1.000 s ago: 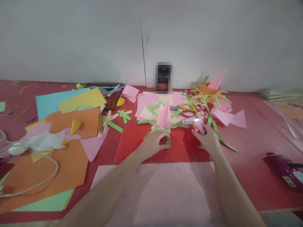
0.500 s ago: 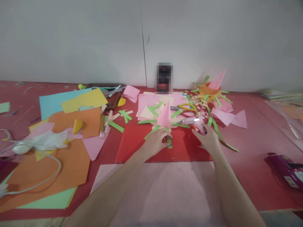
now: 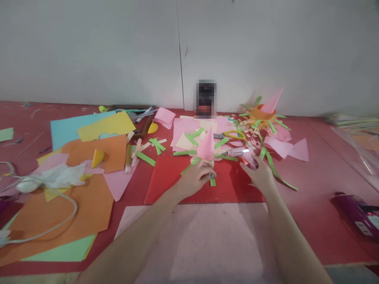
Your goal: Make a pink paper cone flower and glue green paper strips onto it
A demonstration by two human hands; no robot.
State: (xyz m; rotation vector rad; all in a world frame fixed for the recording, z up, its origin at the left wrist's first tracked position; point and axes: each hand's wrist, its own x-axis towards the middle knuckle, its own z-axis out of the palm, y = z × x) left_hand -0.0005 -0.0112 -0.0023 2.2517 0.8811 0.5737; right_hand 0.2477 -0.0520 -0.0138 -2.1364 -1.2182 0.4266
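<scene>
A pink paper cone (image 3: 205, 145) stands on crossed green strips at the far edge of a red sheet (image 3: 166, 183). My left hand (image 3: 194, 178) is closed at the cone's base, its fingertips pinching the green strip (image 3: 212, 180) that points toward me. My right hand (image 3: 259, 172) lies a little to the right, with its fingers curled over the handle of a pink glue gun (image 3: 237, 151). The gun's metal tip points left toward the cone.
Yellow-handled scissors (image 3: 233, 134) lie behind the cone among pink sheets. An orange paper flower (image 3: 262, 111) with green strips leans by the wall. Orange, yellow and blue sheets (image 3: 94, 152) and a white cable (image 3: 44, 232) cover the left. A purple device (image 3: 358, 213) sits right.
My left hand's fingers have shifted slightly at the cone's base and now pinch the near green strip. My right hand has stayed on the glue gun.
</scene>
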